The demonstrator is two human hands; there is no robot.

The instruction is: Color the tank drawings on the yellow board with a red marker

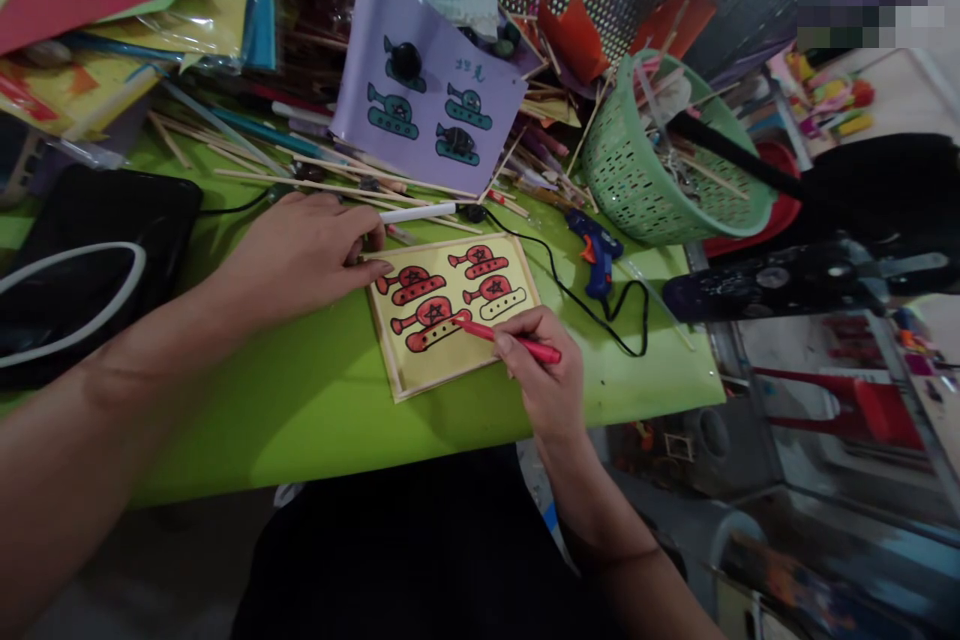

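A yellow card (450,367) with a pale wooden stick border lies on the green table. It bears several black-outlined tank drawings, mostly coloured red; the lower strip of the right-hand one is still yellow. My right hand (549,370) grips a red marker (536,348), its tip touching the lower-left tank's track strip. My left hand (315,245) is curled at the card's upper left edge, its thumb pressed on the border; its other fingertips are partly hidden. A white marker (420,212) lies just beyond, near the left knuckles.
Behind the card leans a purple sheet (427,145) with green tank drawings, amid loose wooden sticks (330,175). A blue glue gun (598,255) with a black cord lies right, near a green basket (652,185). A black bag-like item (112,210) lies left. The table's front edge (337,472) is close.
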